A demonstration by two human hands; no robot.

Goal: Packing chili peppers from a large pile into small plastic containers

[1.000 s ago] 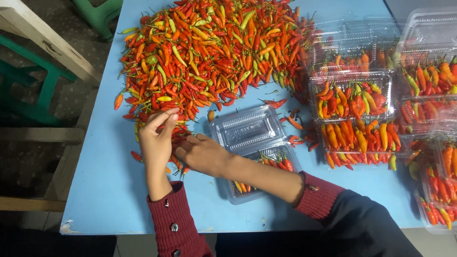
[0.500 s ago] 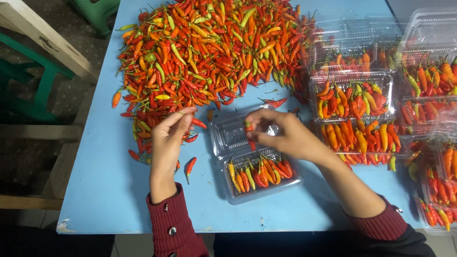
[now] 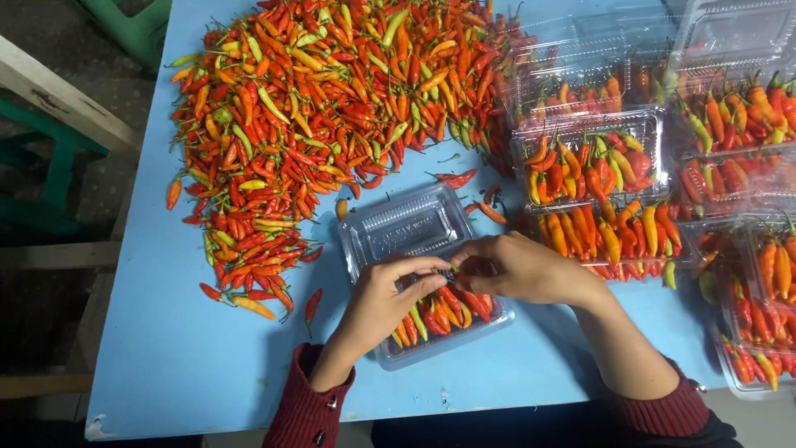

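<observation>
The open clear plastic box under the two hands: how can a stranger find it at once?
On the blue table, look below the big pile of red, orange and green chillies. The open clear plastic clamshell box lies at the near edge, under the left hand and right hand. Unlike the full boxes on the right, its lid lies flat open.

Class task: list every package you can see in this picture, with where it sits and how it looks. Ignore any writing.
Open clear plastic clamshell box: centre of the blue table, under both hands, lower half partly filled with chillies, lid flat behind.
Filled clear plastic boxes: stacked at right, packed with red, orange and yellow chillies.
Empty clear plastic boxes: top right corner.
No labels, signs or screens.
</observation>
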